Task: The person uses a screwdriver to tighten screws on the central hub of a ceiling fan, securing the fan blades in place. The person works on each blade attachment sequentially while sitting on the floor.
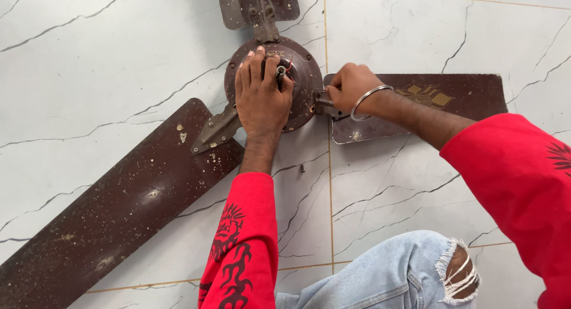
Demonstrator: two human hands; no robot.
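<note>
Hands [262,95] grip fan [300,77]; right blade [440,104] lies horizontal.

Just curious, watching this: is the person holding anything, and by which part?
The left hand presses on the ceiling fan's motor hub, fingers at its centre shaft. The right hand grips the blade bracket beside the hub.

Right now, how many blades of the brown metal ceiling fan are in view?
3: one long blade at lower left, one at right beyond the right hand, and one cut off at the top edge.

White veined floor tiles [416,184], a small dark screw [301,168] on them
</note>
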